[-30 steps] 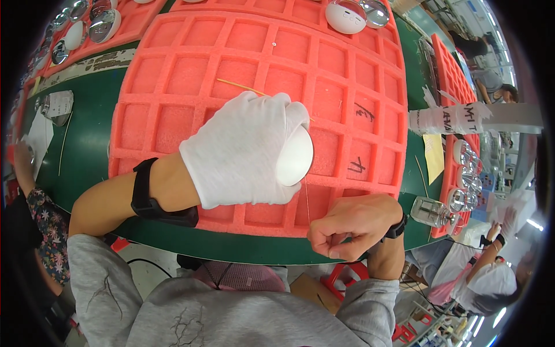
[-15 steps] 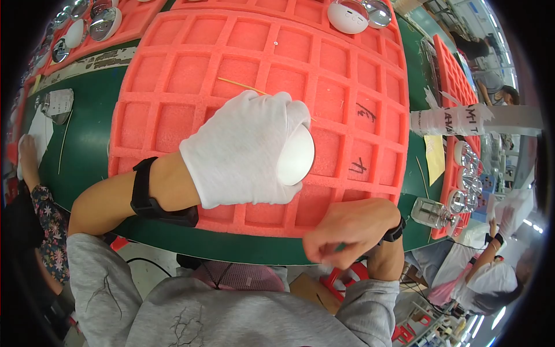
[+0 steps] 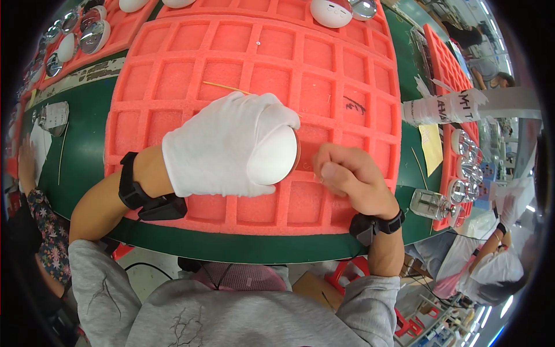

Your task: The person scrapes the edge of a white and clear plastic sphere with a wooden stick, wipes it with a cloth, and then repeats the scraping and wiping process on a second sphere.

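My left hand [image 3: 222, 147], in a white glove, is wrapped round a white dome-shaped housing [image 3: 274, 156] with a thin brownish rim on its right side. Close to that rim is my bare right hand [image 3: 355, 179], thumb and fingers pinched together; whether something tiny is between them cannot be made out. The two hands are apart. Beneath both lies a pink foam tray [image 3: 276, 43] with square pockets. A thin yellowish stick [image 3: 222, 86] runs behind the left glove, and I cannot tell whether the glove touches it.
At the far side stands a white round device [image 3: 330, 13] beside a clear dome. A glass bottle [image 3: 429, 203] and a yellow paper [image 3: 430, 149] are on the green table [image 3: 87, 150] at right. A wrapped post [image 3: 439, 109] rises there. Another person's arm [image 3: 49, 248] is at left.
My right hand has moved up from the tray's front edge to beside the housing's rim, its fingers drawn together. The housing now shows more of its white face. The whole view has shifted slightly.
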The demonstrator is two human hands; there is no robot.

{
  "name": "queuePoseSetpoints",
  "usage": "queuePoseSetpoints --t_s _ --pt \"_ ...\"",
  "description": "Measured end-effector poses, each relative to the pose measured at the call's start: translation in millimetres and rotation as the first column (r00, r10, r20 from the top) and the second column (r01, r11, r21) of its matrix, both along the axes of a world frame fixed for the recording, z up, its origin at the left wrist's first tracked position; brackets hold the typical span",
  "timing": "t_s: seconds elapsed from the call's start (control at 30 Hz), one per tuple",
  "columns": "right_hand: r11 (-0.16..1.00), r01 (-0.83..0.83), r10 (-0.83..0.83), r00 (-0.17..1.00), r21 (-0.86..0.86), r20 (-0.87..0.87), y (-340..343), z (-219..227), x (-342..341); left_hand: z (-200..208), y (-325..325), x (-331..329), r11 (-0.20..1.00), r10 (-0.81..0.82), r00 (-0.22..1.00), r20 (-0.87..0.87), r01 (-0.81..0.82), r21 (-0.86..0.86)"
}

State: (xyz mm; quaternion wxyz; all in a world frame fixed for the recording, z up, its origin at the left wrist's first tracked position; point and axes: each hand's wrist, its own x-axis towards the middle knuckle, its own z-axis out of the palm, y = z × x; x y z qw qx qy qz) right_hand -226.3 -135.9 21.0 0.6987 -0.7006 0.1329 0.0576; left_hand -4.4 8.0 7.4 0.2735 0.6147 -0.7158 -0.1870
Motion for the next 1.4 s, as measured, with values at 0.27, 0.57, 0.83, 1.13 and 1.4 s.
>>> queuePoseSetpoints --t_s 0.27,0.57,0.83,1.13,1.4 --pt "0.97 0.227 -0.225 0.974 -0.085 0.025 2.2 -4.2 2.3 1.2 -2.7 6.3 0.997 -0.075 0.997 0.025 0.076 -0.032" --pt "0.959 0.264 -0.262 0.964 -0.106 0.03 -0.3 -4.7 0.9 0.8 0.3 8.8 0.994 -0.104 0.797 -0.595 0.098 -0.042" --pt "0.91 0.327 -0.183 0.868 -0.254 0.461 12.2 -11.9 6.1 31.2 3.9 -17.9 0.929 0.226 0.407 -0.885 0.182 0.321" --pt "0.883 0.231 -0.072 0.927 -0.409 0.369 12.7 -17.2 9.7 9.2 0.8 -16.3 0.955 0.148 0.37 -0.917 0.188 0.23" --pt "0.895 0.223 -0.076 0.93 -0.385 0.361 12.7 -17.1 9.8 6.3 1.2 -12.5 0.943 0.153 0.381 -0.912 0.22 0.25"
